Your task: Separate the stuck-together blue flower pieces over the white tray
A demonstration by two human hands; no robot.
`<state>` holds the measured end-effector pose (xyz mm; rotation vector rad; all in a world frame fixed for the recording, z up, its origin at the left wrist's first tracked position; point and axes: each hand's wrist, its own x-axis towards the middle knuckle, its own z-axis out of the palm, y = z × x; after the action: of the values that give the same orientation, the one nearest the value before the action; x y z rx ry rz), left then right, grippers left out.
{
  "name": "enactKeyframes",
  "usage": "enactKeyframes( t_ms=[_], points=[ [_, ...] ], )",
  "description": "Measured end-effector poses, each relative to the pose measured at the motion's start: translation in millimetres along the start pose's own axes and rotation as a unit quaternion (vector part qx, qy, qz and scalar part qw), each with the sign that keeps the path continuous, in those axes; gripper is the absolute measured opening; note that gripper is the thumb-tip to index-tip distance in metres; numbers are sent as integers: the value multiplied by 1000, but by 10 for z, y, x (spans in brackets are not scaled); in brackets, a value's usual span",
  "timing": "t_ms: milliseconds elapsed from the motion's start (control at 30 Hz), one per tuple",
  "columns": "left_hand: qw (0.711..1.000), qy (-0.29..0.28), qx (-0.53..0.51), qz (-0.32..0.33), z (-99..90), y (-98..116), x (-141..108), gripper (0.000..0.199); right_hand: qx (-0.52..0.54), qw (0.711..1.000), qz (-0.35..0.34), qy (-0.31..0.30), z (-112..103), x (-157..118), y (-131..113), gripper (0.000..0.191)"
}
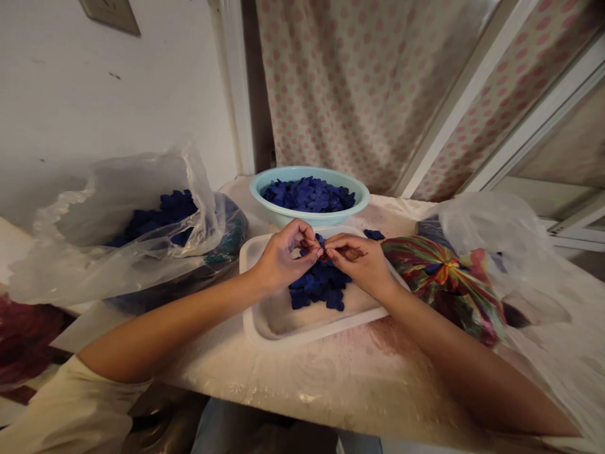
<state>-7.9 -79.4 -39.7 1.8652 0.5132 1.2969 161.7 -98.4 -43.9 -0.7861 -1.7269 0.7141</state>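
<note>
My left hand (293,252) and my right hand (355,257) meet over the white tray (283,343), fingertips nearly touching. Both are closed in a pinch on a dark blue flower-shaped piece (320,239), mostly hidden by the fingers. Below them, a loose pile of similar blue flower pieces (317,290) lies in the tray. Just behind stands a light blue basin (309,217) heaped with more blue pieces (309,194). One single blue piece (374,234) lies on the table to the right of the basin.
At left, an open clear plastic bag (118,271) holds more blue pieces. A knotted multicoloured bag (447,277) and a translucent bag (496,233) sit at right. The table (293,378) has a plastic cover. A wall and a dotted curtain (340,94) rise behind.
</note>
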Motion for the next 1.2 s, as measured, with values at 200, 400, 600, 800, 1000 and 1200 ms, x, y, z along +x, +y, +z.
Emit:
enactKeyframes(
  t_ms=[200, 400, 600, 800, 1000, 1200],
  points=[
    [1000, 3, 0, 10, 2, -15, 6, 21, 19, 1000, -4, -1, 5, -3, 1, 5],
    [1000, -3, 6, 12, 7, -9, 7, 21, -3, 1000, 2, 3, 8, -3, -8, 6],
    [1000, -1, 4, 7, 2, -2, 4, 21, 18, 1000, 13, -5, -5, 0, -13, 9],
    [1000, -4, 0, 9, -8, -18, -5, 21, 23, 999, 32, -12, -13, 3, -36, 14],
    [1000, 2, -5, 12, -4, -6, -2, 21, 41, 999, 31, -14, -4, 11, -42, 13],
    [1000, 3, -8, 3, -5, 6, -3, 21, 43, 998, 42, -6, 9, 18, -54, 16]
  ],
)
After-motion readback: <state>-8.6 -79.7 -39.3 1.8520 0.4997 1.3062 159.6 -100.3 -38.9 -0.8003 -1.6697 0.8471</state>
